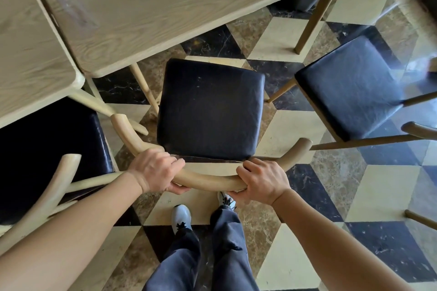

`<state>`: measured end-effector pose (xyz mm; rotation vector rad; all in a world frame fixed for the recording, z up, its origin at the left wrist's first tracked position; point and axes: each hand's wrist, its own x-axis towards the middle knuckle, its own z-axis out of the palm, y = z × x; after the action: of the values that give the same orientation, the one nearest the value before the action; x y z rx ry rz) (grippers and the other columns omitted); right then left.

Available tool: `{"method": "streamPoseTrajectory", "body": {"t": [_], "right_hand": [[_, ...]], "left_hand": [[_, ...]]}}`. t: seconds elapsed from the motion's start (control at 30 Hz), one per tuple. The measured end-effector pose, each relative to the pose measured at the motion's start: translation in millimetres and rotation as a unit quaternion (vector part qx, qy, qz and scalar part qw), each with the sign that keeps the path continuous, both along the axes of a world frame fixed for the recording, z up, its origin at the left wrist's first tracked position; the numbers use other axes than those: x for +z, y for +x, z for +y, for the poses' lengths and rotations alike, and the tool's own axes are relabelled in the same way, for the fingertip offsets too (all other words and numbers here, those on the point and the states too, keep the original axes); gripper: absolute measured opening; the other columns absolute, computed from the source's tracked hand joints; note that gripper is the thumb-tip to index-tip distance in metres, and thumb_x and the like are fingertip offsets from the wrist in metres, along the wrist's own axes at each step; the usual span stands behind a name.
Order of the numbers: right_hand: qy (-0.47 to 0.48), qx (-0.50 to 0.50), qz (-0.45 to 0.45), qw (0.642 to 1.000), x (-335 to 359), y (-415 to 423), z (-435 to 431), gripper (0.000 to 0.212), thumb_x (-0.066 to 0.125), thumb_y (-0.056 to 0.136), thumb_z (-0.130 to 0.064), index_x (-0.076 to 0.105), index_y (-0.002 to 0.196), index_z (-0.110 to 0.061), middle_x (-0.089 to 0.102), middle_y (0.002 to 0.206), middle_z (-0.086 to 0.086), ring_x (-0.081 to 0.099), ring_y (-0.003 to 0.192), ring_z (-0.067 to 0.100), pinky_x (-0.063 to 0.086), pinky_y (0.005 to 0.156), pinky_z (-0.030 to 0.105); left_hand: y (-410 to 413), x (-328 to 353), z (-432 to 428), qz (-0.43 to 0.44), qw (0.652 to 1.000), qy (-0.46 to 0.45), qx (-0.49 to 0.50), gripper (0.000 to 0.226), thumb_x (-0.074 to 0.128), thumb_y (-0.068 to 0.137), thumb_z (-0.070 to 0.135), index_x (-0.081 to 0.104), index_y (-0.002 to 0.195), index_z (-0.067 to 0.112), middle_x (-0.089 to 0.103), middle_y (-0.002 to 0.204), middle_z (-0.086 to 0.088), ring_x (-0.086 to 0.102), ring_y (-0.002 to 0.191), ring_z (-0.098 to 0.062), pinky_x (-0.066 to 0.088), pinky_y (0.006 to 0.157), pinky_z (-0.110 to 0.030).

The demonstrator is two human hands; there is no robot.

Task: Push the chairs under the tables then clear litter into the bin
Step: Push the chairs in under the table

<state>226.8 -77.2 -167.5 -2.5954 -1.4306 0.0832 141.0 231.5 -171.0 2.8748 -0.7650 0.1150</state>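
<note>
A wooden chair with a black padded seat [210,111] stands right in front of me, its curved backrest rail [208,181] nearest to me. My left hand [156,170] grips the rail's left part and my right hand [262,179] grips its right part. The seat's far edge lies just short of the front edge of a pale wood-grain table [165,7], which fills the upper half of the view. No litter or bin is in view.
A second table [30,59] adjoins at the left, with a black-seated chair [47,156] partly under it. Another black-seated chair [350,85] stands out from the table at the right. Checkered marble floor [383,191] lies below, my legs and shoes [181,217] behind the chair.
</note>
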Motion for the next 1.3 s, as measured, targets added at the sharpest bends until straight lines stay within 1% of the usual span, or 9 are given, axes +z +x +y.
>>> {"method": "streamPoseTrajectory", "body": {"t": [0.23,0.3,0.4,0.67,0.83,1.03,1.13,1.23,1.3], "right_hand": [[-0.041,0.05,0.005,0.998,0.9,55.7,-15.6,0.056,0.062,0.074,-0.076,0.055,0.066,-0.021,0.054,0.057,-0.008,0.054,0.051,0.019,0.032,0.045,0.024],[-0.039,0.064,0.012,0.997,1.7,72.2,-18.0,0.058,0.059,0.076,-0.078,0.054,0.067,-0.021,0.054,0.057,-0.007,0.054,0.052,0.02,0.035,0.043,0.026],[-0.038,0.089,0.01,0.995,2.8,90.5,-21.6,0.059,0.052,0.079,-0.078,0.055,0.07,-0.02,0.056,0.058,-0.007,0.056,0.053,0.021,0.032,0.045,0.025],[-0.027,0.139,-0.001,0.99,-0.8,137.0,-28.1,0.056,0.055,0.08,-0.075,0.058,0.072,-0.019,0.055,0.058,-0.005,0.056,0.053,0.023,0.029,0.048,0.026],[-0.026,0.16,0.002,0.987,0.6,169.0,-24.8,0.056,0.049,0.08,-0.074,0.059,0.069,-0.02,0.054,0.056,-0.004,0.056,0.052,0.023,0.038,0.047,0.025],[-0.034,0.189,0.013,0.981,2.4,214.2,-10.8,0.059,0.049,0.076,-0.076,0.063,0.072,-0.02,0.057,0.058,-0.002,0.057,0.053,0.026,0.047,0.048,0.029],[-0.064,0.212,0.007,0.975,0.6,239.8,-3.6,0.062,0.047,0.076,-0.079,0.063,0.074,-0.019,0.058,0.063,-0.002,0.059,0.059,0.027,0.051,0.052,0.033],[-0.091,0.231,-0.006,0.969,0.3,268.7,6.1,0.063,0.049,0.074,-0.081,0.062,0.072,-0.019,0.057,0.063,-0.003,0.058,0.059,0.026,0.048,0.051,0.03],[-0.102,0.241,-0.014,0.965,4.9,285.6,15.7,0.062,0.053,0.072,-0.081,0.061,0.069,-0.02,0.055,0.06,-0.005,0.056,0.056,0.023,0.045,0.048,0.027]], "left_hand": [[24.2,-5.8,-22.3,0.014,0.998,0.006,0.054,0.056,0.062,0.079,0.072,0.057,0.07,0.017,0.059,0.056,0.004,0.057,0.048,-0.019,0.045,0.046,-0.027],[31.1,-6.4,-29.5,0.02,0.997,-0.004,0.08,0.056,0.065,0.078,0.071,0.057,0.07,0.017,0.059,0.058,0.004,0.057,0.049,-0.02,0.046,0.047,-0.029],[37.9,-7.8,-36.6,0.02,0.994,0.001,0.107,0.058,0.067,0.076,0.072,0.056,0.068,0.016,0.057,0.058,0.004,0.056,0.05,-0.02,0.045,0.048,-0.031],[54.1,-9.9,-57.7,0.014,0.987,-0.016,0.157,0.067,0.043,0.087,0.077,0.057,0.07,0.014,0.059,0.06,0.0,0.058,0.052,-0.023,0.049,0.052,-0.035],[67.6,-11.2,-67.4,0.01,0.983,0.002,0.183,0.065,0.054,0.083,0.077,0.056,0.069,0.014,0.059,0.057,-0.001,0.059,0.051,-0.024,0.049,0.052,-0.034],[92.7,-11.6,-70.1,0.021,0.974,-0.01,0.226,0.065,0.051,0.084,0.078,0.055,0.069,0.016,0.057,0.055,0.001,0.059,0.049,-0.023,0.049,0.05,-0.034],[109.3,-7.8,-71.1,0.014,0.971,-0.02,0.236,0.061,0.055,0.082,0.077,0.055,0.069,0.017,0.057,0.055,0.001,0.059,0.048,-0.023,0.049,0.048,-0.032],[130.8,-1.8,-71.5,-0.011,0.968,-0.029,0.249,0.056,0.068,0.074,0.072,0.054,0.067,0.019,0.055,0.051,0.002,0.057,0.044,-0.021,0.044,0.046,-0.028],[143.7,0.2,-68.8,-0.012,0.966,-0.035,0.257,0.057,0.068,0.075,0.072,0.052,0.065,0.019,0.054,0.05,0.002,0.056,0.043,-0.021,0.042,0.045,-0.028]]}}
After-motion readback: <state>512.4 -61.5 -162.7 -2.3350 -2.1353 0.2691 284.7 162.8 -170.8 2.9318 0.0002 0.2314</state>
